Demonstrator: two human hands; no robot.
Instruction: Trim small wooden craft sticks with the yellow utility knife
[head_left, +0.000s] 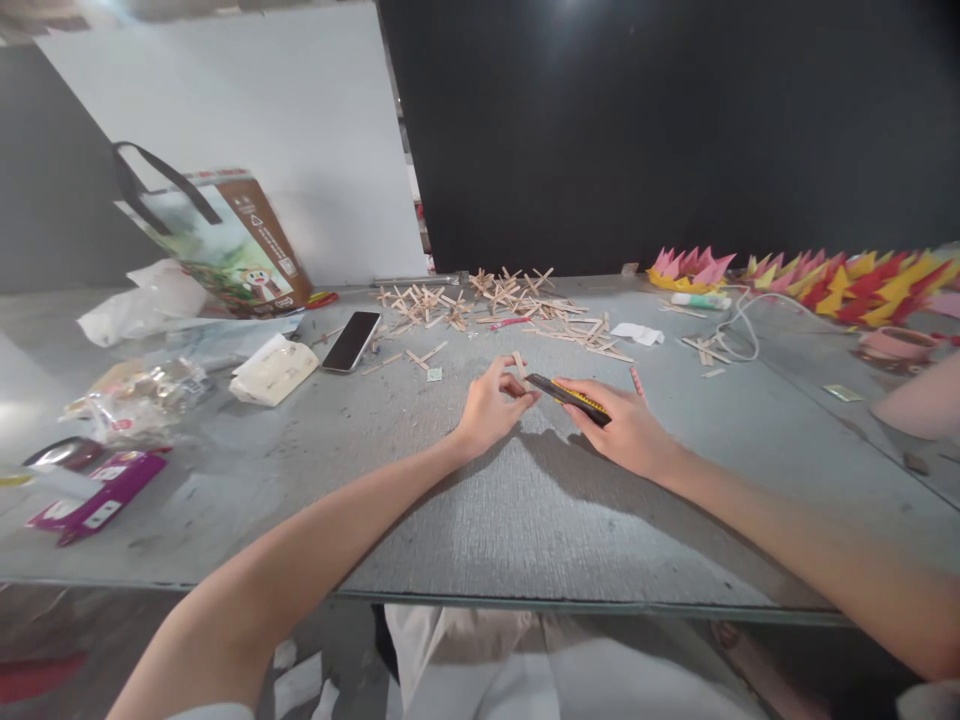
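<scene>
In the middle of the table, my left hand (491, 408) pinches a small flat wooden stick (519, 366) that points upward between thumb and fingers. My right hand (619, 425) is wrapped round a black and yellow utility knife (570, 397), its tip close to the stick. Whether the blade touches the wood I cannot tell. Beyond my hands lies a loose heap of wooden sticks (510, 295), many of them crossed over one another. A small pale green square (434, 375) rests left of my left hand.
Leftward are a phone (352, 341), a tissue pack (274, 370), a printed bag (225, 245), plastic wrapping (139, 395) and a purple package (105, 495). To the right are a glue stick (700, 300), a white cable (739, 325), folded paper pieces (862, 285) and another person's arm (922, 405).
</scene>
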